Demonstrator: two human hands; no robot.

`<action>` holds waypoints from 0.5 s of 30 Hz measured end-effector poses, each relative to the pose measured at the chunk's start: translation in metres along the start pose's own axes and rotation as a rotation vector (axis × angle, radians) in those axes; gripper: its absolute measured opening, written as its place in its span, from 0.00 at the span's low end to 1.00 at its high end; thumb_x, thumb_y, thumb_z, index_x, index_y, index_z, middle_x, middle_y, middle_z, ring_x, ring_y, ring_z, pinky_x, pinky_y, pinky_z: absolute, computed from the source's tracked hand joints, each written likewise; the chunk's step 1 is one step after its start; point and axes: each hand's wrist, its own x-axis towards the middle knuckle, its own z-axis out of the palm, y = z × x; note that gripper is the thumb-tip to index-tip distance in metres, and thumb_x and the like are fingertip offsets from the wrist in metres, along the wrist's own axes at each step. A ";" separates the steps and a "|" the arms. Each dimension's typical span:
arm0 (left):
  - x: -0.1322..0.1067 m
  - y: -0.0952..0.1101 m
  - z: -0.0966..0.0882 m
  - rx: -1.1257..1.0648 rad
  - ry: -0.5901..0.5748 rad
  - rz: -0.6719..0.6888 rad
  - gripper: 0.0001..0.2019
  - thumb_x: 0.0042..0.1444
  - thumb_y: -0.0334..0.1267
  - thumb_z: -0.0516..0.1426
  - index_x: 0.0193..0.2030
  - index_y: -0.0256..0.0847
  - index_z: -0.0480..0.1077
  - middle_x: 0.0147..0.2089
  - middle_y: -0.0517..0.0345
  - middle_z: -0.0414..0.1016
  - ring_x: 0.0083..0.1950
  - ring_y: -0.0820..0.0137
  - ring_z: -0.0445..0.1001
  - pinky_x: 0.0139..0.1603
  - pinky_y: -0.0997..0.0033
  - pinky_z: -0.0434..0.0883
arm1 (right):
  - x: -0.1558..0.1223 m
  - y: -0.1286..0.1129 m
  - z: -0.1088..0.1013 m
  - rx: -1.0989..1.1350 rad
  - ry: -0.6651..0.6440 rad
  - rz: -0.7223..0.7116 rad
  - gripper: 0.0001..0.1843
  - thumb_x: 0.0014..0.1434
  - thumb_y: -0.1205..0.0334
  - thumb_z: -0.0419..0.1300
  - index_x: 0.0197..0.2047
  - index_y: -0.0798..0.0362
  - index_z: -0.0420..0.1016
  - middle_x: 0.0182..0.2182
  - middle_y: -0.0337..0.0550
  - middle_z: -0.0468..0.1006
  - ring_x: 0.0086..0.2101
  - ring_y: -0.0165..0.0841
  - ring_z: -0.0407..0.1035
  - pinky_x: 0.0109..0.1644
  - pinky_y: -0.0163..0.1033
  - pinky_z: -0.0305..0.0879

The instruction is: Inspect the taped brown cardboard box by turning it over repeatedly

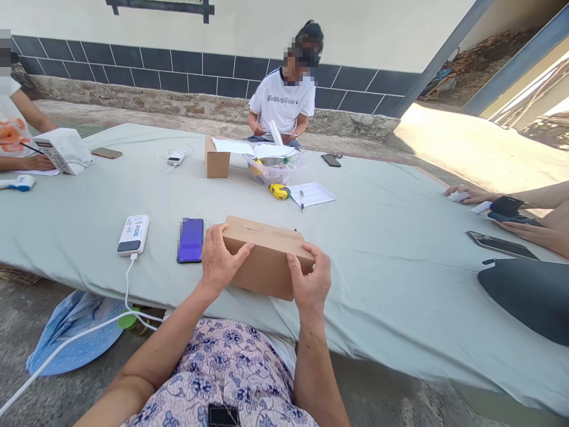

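The brown rectangular cardboard box [262, 261] is at the near edge of the table, in the middle, and both hands hold it: the left hand [222, 255] grips its left end and the right hand [312, 276] its right end, each with the thumb on the near face. To the left of it lie a dark phone with a blue screen [191, 240], close to the left hand, and a white power bank [133, 235] with a white cable [127, 279] hanging over the edge. Beyond the box, a yellow and black tape measure [279, 191] lies beside a white printed sheet [317, 194], on which a black pen [302, 200] rests. At the right is a black cap [528, 296]. A pale green cloth [377, 267] with wrinkles covers the table; behind it stands a white wall [377, 29] with dark tiles below. On the far side, a clear plastic basin [275, 175] contains mixed items, partly hidden under papers, next to a small brown carton [217, 163]. The inside of the held box I cannot see.
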 end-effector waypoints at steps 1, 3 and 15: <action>-0.001 0.001 0.001 0.001 0.004 0.012 0.30 0.52 0.50 0.66 0.56 0.39 0.63 0.56 0.42 0.71 0.61 0.53 0.70 0.61 0.50 0.71 | 0.000 0.001 0.000 -0.019 0.002 -0.013 0.28 0.56 0.40 0.63 0.52 0.51 0.72 0.55 0.51 0.75 0.56 0.42 0.69 0.56 0.47 0.68; -0.003 0.002 0.002 0.015 0.015 0.044 0.29 0.53 0.49 0.66 0.57 0.39 0.62 0.55 0.43 0.71 0.60 0.55 0.71 0.60 0.52 0.72 | 0.001 0.001 0.001 -0.062 0.005 -0.034 0.29 0.55 0.38 0.64 0.50 0.51 0.72 0.53 0.51 0.75 0.55 0.43 0.69 0.59 0.50 0.66; -0.016 0.000 0.006 0.195 0.019 0.125 0.38 0.45 0.65 0.66 0.54 0.40 0.64 0.55 0.41 0.71 0.58 0.49 0.71 0.54 0.49 0.75 | -0.007 -0.018 0.001 -0.365 -0.023 -0.134 0.35 0.53 0.27 0.60 0.46 0.51 0.70 0.50 0.52 0.73 0.54 0.46 0.67 0.53 0.51 0.68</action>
